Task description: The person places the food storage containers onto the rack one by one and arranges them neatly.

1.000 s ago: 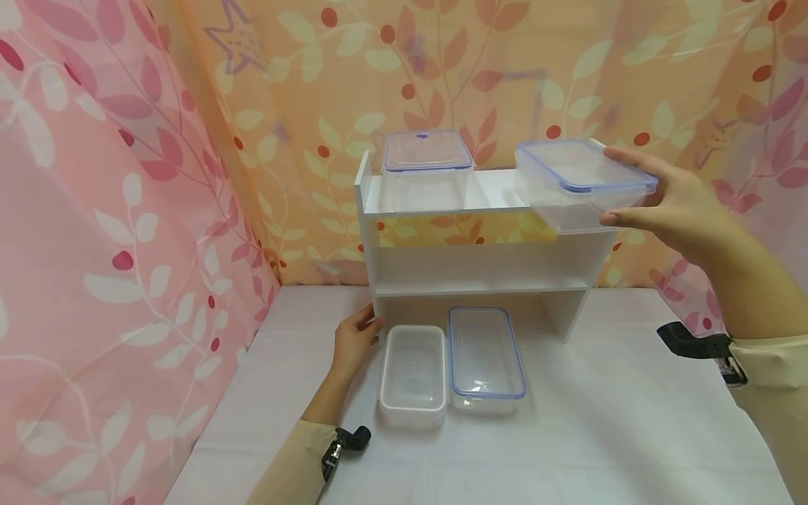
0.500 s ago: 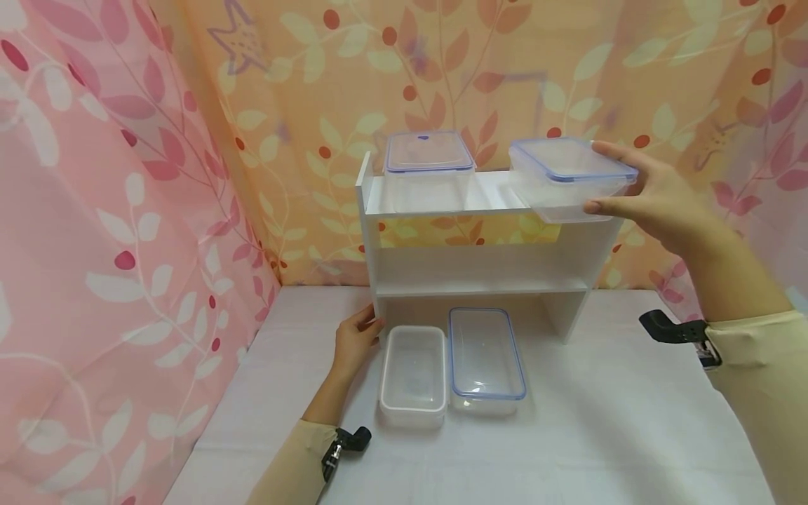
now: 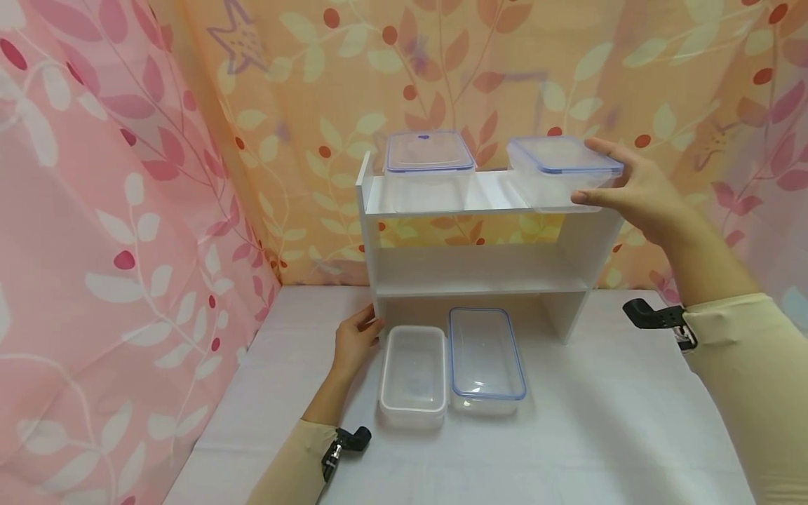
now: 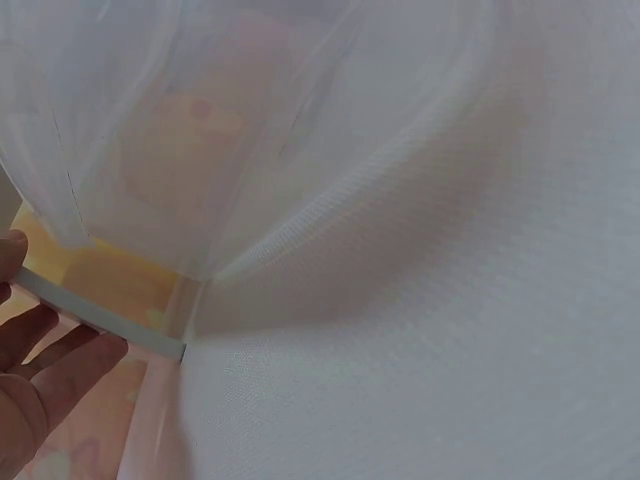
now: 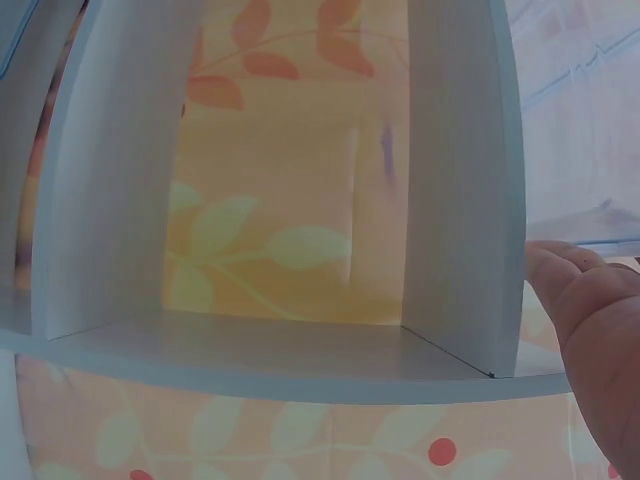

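Altogether, four clear plastic food containers are in view, two up on a white shelf unit (image 3: 467,266) and two down on the white worktop (image 3: 581,435). The right hand (image 3: 650,196) grips one of the upper pair, a blue-rimmed lidded container (image 3: 549,165), by its right end, with the thumb across the near side and the fingers at the far side. This container is at the right end of the top board (image 3: 495,191); whether its base fully rests there I cannot tell. The other upper container (image 3: 429,165), also with one blue-rimmed lid, stands upright at the board's left end, apart from the first.

The left hand (image 3: 355,344) pinches the unit's left side panel (image 3: 369,259) low down, thumb on one face and fingers on the other, as the left wrist view shows.

Near that hand, at the foot of the unit, are the two lower containers: one white-rimmed container (image 3: 413,372) on the left and, just beside it, one longer blue-rimmed container (image 3: 486,354). Both lie flat, short ends facing the person.

Two beige sleeves (image 3: 751,372) each carry one black wrist camera (image 3: 656,317). Behind hangs an orange leaf-print curtain (image 3: 315,91), with a pink one (image 3: 95,224) along the left.
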A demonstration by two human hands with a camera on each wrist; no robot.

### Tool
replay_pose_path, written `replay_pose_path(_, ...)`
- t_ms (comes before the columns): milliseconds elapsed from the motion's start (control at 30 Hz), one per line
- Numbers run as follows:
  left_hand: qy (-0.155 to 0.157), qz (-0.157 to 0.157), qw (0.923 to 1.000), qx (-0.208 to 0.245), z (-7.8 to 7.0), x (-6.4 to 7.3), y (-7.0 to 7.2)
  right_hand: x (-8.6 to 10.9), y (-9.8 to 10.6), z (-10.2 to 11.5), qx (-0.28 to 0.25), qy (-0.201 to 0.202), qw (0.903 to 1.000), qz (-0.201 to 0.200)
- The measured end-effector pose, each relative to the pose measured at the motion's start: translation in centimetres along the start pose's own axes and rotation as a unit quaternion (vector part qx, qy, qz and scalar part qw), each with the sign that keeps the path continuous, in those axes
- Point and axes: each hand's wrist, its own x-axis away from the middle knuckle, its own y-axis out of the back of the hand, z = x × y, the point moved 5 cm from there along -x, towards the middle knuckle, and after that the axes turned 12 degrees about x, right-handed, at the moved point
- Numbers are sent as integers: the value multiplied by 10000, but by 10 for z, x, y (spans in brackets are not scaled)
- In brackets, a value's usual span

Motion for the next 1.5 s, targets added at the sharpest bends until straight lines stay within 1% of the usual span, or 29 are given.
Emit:
replay_pose_path(167, -25, -3, 10000, 11, -2, 1, 0, -7, 0, -3, 81, -111, 9999, -81)
replay_pose_path(300, -7, -30, 10000, 1, -2, 1, 1, -11, -2, -6, -12, -156, 9999, -73)
replay_pose_path(367, 19, -50, 10000, -2, -2, 1, 1, -12, -3, -6, -76, -132, 9999, -58)
replay_pose_path(500, 64, -52, 10000, -10, -1, 0, 1, -16, -5, -8, -31, -98, 9999, -47)
replay_pose_path(667, 44, -40, 10000, -35, 1, -1, 1, -19, -6, -8, -22, -112, 9999, -42)
replay_pose_path(900, 3, -6, 10000, 11, 0, 0, -2, -20, -9, -10, -100, -96, 9999, -15)
replay_pose_path(967, 15, 13, 10000, 28, 0, 0, -3, -20, -9, -11, -156, -112, 9998, 26)
replay_pose_path(1200, 97, -15, 10000, -8, 0, 1, -3, -19, -11, -10, -75, -105, 9999, 109)
replay_pose_path(1500, 79, 15, 10000, -30, -1, 1, -4, -17, -12, -6, -318, 31, 9992, 224)
